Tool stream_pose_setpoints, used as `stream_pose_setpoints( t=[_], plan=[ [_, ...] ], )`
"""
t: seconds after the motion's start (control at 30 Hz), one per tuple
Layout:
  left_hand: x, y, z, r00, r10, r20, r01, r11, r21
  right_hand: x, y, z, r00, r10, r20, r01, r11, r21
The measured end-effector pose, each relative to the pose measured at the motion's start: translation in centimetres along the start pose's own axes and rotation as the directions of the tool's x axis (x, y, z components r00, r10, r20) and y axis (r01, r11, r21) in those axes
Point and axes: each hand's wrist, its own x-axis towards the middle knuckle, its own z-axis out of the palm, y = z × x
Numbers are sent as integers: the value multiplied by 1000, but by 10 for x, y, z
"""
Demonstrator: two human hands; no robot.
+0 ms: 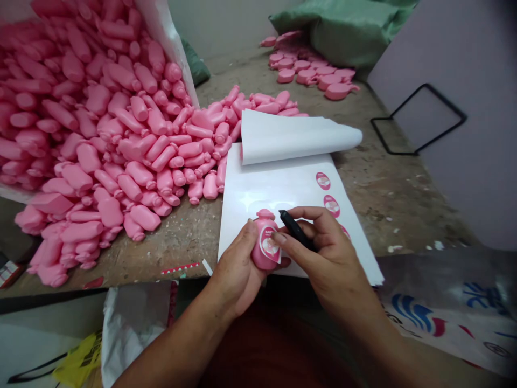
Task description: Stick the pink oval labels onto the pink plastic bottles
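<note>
My left hand (pixel 238 269) is wrapped round a small pink bottle (pixel 264 261), held upright just above the front edge of the table. On the bottle's face lies an oval pink-and-white sticker (pixel 270 243), its lower right edge standing a little off the surface. My right hand (pixel 329 248) grips a black pen-like cutter (pixel 297 229) with its tip pointing up and left. The thumb or a finger of that hand touches the sticker. Under both hands is a stack of white sticker sheets (pixel 238 194), with a few oval stickers (pixel 332 206) left along the right side.
A large heap of pink bottles (pixel 137 172) spills from a white sack (pixel 177 54) on the left. Flat pink pieces (pixel 323 75) lie by a green bag (pixel 343 32) at the back. A black wire stand (pixel 416 118) is at right. Plastic bags (pixel 444 312) hang below the table edge.
</note>
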Motion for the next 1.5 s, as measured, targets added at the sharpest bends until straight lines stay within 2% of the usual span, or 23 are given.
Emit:
stream_pose_setpoints(
  t=[0.17,0.6,0.8,1.1,1.5],
  plan=[
    [1,1,-2,999,-26,29,25,1000,7,-1,-1,-1,1000,1,19,-1,1000,-6],
    [3,-3,-4,997,71,39,-71,997,1,4,3,-2,999,38,23,-38,999,-19],
    [3,-3,-5,995,80,60,-81,996,23,2,1,-1,1000,10,11,-9,998,-66],
    [-3,4,-8,995,35,93,-54,977,205,3,0,1,1000,10,-7,-10,989,-151],
    [-6,5,-13,988,-4,153,-28,979,201,3,-2,1,1000,-18,-9,15,971,-238]
  ],
)
